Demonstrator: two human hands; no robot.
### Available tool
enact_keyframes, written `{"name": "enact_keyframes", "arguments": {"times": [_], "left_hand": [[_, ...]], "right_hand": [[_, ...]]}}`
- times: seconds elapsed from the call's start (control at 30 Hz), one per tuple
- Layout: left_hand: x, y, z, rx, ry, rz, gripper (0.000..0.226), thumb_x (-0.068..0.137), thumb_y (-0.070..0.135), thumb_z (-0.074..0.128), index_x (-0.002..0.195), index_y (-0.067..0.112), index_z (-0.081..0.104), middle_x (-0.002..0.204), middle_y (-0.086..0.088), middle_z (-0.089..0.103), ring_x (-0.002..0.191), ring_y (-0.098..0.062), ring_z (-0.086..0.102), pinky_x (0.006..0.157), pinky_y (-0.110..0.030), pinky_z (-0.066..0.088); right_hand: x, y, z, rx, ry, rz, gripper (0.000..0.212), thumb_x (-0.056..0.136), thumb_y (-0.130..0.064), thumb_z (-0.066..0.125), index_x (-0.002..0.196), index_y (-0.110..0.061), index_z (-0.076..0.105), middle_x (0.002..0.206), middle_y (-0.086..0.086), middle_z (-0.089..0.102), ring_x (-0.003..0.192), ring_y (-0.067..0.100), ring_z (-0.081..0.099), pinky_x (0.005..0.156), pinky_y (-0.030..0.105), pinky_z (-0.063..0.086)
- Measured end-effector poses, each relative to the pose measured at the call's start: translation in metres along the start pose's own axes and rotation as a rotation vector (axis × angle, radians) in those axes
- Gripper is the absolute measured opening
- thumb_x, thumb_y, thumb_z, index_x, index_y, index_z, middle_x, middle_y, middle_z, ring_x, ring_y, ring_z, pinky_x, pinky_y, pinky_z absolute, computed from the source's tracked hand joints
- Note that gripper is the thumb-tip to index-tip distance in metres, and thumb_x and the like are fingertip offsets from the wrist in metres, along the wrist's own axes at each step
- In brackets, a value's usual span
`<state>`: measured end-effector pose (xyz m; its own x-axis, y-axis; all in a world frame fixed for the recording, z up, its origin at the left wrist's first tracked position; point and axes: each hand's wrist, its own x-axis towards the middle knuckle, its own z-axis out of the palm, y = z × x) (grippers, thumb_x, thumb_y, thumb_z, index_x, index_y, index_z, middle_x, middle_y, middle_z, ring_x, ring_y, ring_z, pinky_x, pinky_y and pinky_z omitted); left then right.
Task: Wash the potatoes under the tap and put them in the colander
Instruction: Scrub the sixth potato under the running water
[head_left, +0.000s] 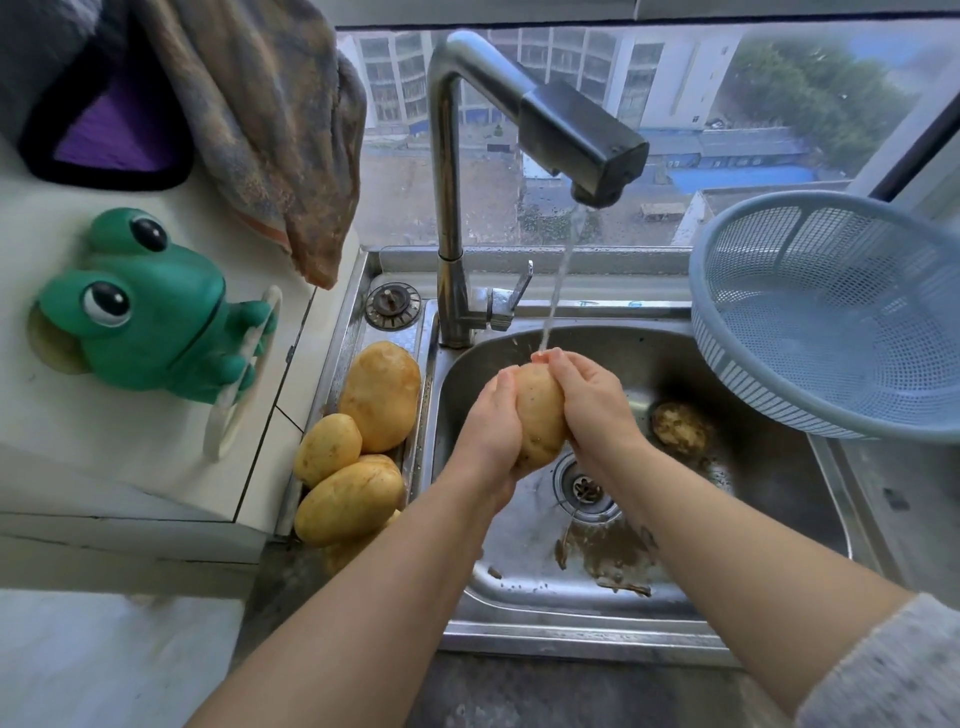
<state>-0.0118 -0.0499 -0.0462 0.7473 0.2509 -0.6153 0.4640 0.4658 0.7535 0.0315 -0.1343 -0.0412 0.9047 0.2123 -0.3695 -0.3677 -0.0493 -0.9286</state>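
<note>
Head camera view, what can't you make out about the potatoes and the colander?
Head view, potato pile: lower potatoes hidden by upper ones and the left forearm; count unclear.
Head view, held potato: sides covered by the left hand and right hand.
Head view, colander: right part cut off by the frame edge.
Head view, brown lump in the sink: too indistinct to identify.

Pale blue perforated colander (831, 322), yellow-tan speckled potatoes (358, 441), green frog figure (150, 306) with black-and-white eyes, silver tap (452, 208), mottled grey-brown cloth (260, 114) edged orange, purple mat (109, 130) bordered black.
</note>
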Motion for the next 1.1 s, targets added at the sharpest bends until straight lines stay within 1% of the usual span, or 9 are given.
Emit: {"name": "enact_keyframes", "arguments": {"times": [0.13,0.3,0.37,0.5,0.57,0.67,0.87,1.03,1.1], "left_hand": [[-0.005,0.011,-0.004,-0.156,-0.013,-0.197,0.047,0.102,0.049,0.034,0.122,0.012,0.055,0.112,-0.02,0.063,0.097,-0.03,0.066,0.064,-0.037,0.057],[-0.004,0.006,0.005,-0.068,-0.03,-0.029,0.041,0.104,0.042,0.032,0.13,0.018,0.053,0.118,-0.018,0.062,0.104,-0.029,0.065,0.068,-0.037,0.058],[-0.004,0.004,0.005,0.004,-0.082,0.025,0.039,0.102,0.036,0.039,0.138,0.02,0.044,0.128,-0.017,0.056,0.111,-0.03,0.061,0.075,-0.039,0.058],[-0.004,0.006,-0.001,-0.006,-0.073,0.045,0.043,0.101,0.031,0.045,0.142,0.018,0.04,0.129,-0.015,0.055,0.109,-0.028,0.061,0.074,-0.037,0.058],[-0.006,0.014,-0.005,-0.174,-0.053,-0.075,0.037,0.102,0.036,0.043,0.126,0.011,0.055,0.113,-0.017,0.064,0.092,-0.025,0.067,0.065,-0.033,0.059],[-0.009,0.018,-0.009,-0.303,-0.058,-0.228,0.04,0.101,0.041,0.043,0.112,0.007,0.06,0.1,-0.018,0.067,0.084,-0.024,0.068,0.064,-0.032,0.059],[-0.013,0.017,0.002,-0.249,-0.106,-0.176,0.038,0.104,0.036,0.039,0.104,0.009,0.065,0.084,-0.013,0.072,0.072,-0.019,0.07,0.057,-0.029,0.058],[-0.011,0.024,-0.007,-0.322,-0.086,-0.26,0.044,0.102,0.039,0.041,0.122,0.005,0.06,0.094,-0.018,0.067,0.078,-0.023,0.067,0.051,-0.027,0.055],[-0.014,0.023,-0.002,-0.323,-0.092,-0.248,0.042,0.102,0.039,0.041,0.12,0.006,0.059,0.093,-0.017,0.066,0.079,-0.022,0.065,0.053,-0.027,0.057]], "right_hand": [[-0.005,0.005,-0.007,-0.28,-0.196,-0.105,0.05,0.085,-0.026,0.071,0.128,-0.03,0.046,0.11,-0.009,0.052,0.103,0.013,0.056,0.089,0.033,0.053],[0.001,0.002,0.006,-0.099,0.084,-0.113,0.008,0.094,-0.027,0.058,0.097,-0.025,0.064,0.096,-0.003,0.064,0.096,0.018,0.061,0.08,0.032,0.055],[0.003,0.001,0.006,0.032,0.119,0.022,0.023,0.099,-0.028,0.049,0.09,-0.023,0.07,0.096,0.005,0.067,0.098,0.025,0.064,0.083,0.043,0.057],[0.002,0.003,0.001,0.02,-0.061,0.023,0.02,0.1,-0.029,0.047,0.113,-0.024,0.062,0.116,0.007,0.062,0.112,0.026,0.059,0.096,0.047,0.051],[0.0,0.008,-0.003,-0.12,-0.17,-0.07,0.047,0.091,-0.033,0.062,0.135,-0.028,0.047,0.131,0.004,0.051,0.12,0.022,0.053,0.104,0.043,0.046],[0.002,0.013,-0.012,-0.282,-0.279,-0.144,0.088,0.065,-0.051,0.076,0.142,-0.037,0.036,0.136,-0.005,0.045,0.121,0.016,0.052,0.102,0.035,0.048],[0.008,0.009,-0.003,-0.045,-0.013,-0.168,0.007,0.089,-0.031,0.061,0.095,-0.028,0.062,0.1,0.002,0.063,0.1,0.021,0.061,0.081,0.036,0.055],[0.008,0.003,-0.006,-0.196,-0.261,-0.075,0.048,0.09,-0.034,0.064,0.132,-0.028,0.044,0.113,0.001,0.054,0.103,0.018,0.06,0.087,0.036,0.056],[0.011,0.001,-0.007,-0.227,-0.209,-0.149,0.033,0.091,-0.03,0.062,0.122,-0.022,0.051,0.106,-0.001,0.056,0.098,0.017,0.06,0.081,0.031,0.055]]}}
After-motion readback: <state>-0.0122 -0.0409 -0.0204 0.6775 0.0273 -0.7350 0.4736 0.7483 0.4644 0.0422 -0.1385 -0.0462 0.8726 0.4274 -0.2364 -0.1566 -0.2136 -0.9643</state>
